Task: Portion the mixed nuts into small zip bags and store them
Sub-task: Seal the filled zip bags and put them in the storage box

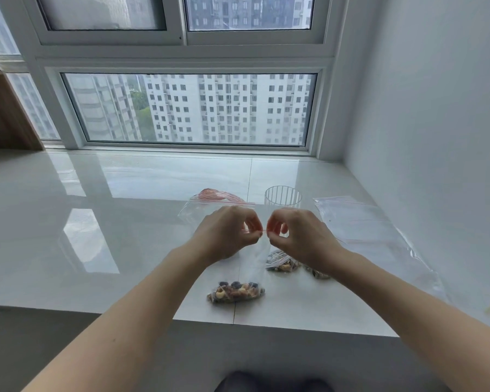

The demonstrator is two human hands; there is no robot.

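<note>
A small clear zip bag [236, 291] with mixed nuts in its bottom stands on the white ledge [125, 222]. My left hand [227, 234] and my right hand [300, 236] each pinch its red zip strip at the top, fingertips almost meeting. Behind my right hand lie two more small bags of nuts, one [282, 263] partly visible and another [317, 273] mostly hidden by my wrist. A ribbed clear cup [283, 196] stands upright behind my hands.
A pile of empty zip bags with red strips [218, 198] lies behind my left hand. A large flat clear bag [362, 224] lies right, near the white wall. The ledge's front edge runs just below the nuts. A wooden shelf [3, 114] stands far left.
</note>
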